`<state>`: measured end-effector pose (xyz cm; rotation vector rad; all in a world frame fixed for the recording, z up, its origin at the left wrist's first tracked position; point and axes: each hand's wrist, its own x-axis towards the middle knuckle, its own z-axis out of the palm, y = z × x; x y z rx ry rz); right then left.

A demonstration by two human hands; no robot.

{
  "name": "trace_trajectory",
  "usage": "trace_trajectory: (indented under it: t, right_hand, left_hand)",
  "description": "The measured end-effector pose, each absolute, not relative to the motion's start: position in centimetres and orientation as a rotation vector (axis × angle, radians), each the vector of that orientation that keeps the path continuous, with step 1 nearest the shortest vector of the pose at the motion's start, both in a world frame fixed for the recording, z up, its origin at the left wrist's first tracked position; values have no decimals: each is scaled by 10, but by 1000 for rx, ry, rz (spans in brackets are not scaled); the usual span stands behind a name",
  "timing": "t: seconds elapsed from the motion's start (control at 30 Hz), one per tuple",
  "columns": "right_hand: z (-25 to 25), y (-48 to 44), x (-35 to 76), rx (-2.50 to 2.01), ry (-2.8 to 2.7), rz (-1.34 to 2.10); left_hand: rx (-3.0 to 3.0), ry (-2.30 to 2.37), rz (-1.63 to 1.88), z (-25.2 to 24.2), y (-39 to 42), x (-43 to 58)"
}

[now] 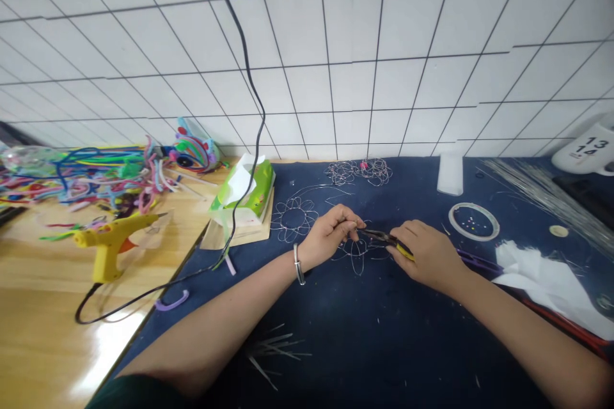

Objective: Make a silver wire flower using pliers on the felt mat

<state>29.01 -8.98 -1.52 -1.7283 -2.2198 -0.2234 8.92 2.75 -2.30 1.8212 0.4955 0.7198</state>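
Observation:
My left hand pinches a thin wire flower whose looped petals hang below the fingers. From the right, my right hand wraps round pliers with yellow-and-black handles. The pliers' dark jaws reach the wire beside my left fingertips; whether they are closed on it I cannot tell. Left of my left hand a larger ring of wire loops lies flat on the dark blue mat. More bent wire flowers are heaped near the wall.
A yellow glue gun with a black cord lies on the wooden table, near colourful pipe cleaners. A green tissue pack stands behind. At right are a round bead dish, straight wires, white tissue and a mug.

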Motion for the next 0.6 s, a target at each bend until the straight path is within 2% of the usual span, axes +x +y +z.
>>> trace_trajectory:
  t: [0.6]
  right_hand:
    - [-17, -94, 290, -1800, -2193, -324]
  left_hand:
    - [1767, 506, 685, -23, 27, 90]
